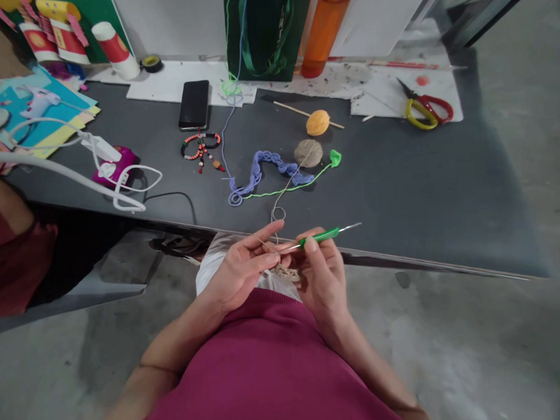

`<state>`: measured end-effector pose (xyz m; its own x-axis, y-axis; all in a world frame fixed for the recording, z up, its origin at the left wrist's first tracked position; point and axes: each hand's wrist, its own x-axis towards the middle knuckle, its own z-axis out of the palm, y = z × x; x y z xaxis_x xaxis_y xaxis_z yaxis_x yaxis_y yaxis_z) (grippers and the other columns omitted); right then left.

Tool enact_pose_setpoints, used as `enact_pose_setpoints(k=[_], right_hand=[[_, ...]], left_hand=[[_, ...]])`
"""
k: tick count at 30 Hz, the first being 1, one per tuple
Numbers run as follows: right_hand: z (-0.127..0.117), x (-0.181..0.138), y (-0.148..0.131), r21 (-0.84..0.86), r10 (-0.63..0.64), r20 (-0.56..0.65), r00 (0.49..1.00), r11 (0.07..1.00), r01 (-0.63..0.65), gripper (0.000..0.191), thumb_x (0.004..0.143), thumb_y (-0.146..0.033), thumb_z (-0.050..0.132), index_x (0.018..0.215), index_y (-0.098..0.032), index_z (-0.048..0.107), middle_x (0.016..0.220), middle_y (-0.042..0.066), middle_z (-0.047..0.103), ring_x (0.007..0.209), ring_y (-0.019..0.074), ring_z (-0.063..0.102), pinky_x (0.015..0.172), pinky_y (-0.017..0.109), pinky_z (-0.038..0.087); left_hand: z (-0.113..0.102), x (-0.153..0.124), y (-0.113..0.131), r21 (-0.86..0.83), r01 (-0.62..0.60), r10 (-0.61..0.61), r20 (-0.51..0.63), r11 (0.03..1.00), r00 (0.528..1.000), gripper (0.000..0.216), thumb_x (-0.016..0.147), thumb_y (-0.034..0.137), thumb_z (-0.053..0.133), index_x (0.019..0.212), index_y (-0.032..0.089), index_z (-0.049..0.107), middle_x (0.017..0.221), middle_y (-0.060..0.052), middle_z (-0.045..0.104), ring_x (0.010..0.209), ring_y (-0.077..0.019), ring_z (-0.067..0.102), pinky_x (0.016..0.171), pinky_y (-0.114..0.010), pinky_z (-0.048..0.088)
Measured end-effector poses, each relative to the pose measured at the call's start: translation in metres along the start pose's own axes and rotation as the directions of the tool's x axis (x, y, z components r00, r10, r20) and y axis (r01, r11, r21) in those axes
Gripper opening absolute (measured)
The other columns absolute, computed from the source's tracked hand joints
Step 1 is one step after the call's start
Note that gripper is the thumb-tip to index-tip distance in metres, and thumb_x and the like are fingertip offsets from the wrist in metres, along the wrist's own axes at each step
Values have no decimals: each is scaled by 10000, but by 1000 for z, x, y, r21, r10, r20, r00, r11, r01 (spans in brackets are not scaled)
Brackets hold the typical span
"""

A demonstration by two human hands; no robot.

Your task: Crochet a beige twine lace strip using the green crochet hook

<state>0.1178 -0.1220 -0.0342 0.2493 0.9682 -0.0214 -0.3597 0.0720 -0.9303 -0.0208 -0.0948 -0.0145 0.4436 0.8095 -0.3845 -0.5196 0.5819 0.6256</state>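
Observation:
My left hand (240, 267) pinches a thin beige yarn (278, 214) between its fingertips, just above a small crocheted piece (283, 273) that is partly hidden by my fingers. My right hand (320, 276) grips a green-handled crochet hook (321, 236), whose metal tip points toward my left fingers. The yarn rises in a loose loop and runs across the dark grey table (400, 192) to a beige yarn ball (308, 153). Next to that ball lie a blue crocheted chain (264, 172) and a green crocheted strand (288, 188).
Farther along the table lie an orange yarn ball on a stick (317, 123), a black phone (194, 105), beaded strings (201, 150) and red-and-yellow scissors (424, 108). A white cable (74, 163) and glue gun (38, 101) lie at left, beside a person's red sleeve (13, 252).

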Motion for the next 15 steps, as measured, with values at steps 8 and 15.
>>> enact_pose_setpoints(k=[8, 15], right_hand=[[2, -3, 2, -319, -467, 118, 876, 817, 479, 139, 1010, -185, 660, 1074, -269, 749, 994, 28, 865, 886, 180, 830, 734, 298, 671], [-1, -3, 7, -345, -540, 132, 831, 761, 549, 201, 982, -151, 694, 1084, -296, 789, 995, 30, 863, 869, 203, 822, 738, 357, 683]], left_hand=[[1, 2, -6, 35, -146, 149, -99, 989, 984, 523, 721, 226, 951, 1225, 253, 812, 840, 24, 760, 777, -115, 649, 800, -270, 501], [0, 2, -4, -2, -56, 56, -68, 998, 996, 571, 724, 193, 939, 1272, 216, 782, 796, 32, 748, 752, -105, 668, 804, -265, 516]])
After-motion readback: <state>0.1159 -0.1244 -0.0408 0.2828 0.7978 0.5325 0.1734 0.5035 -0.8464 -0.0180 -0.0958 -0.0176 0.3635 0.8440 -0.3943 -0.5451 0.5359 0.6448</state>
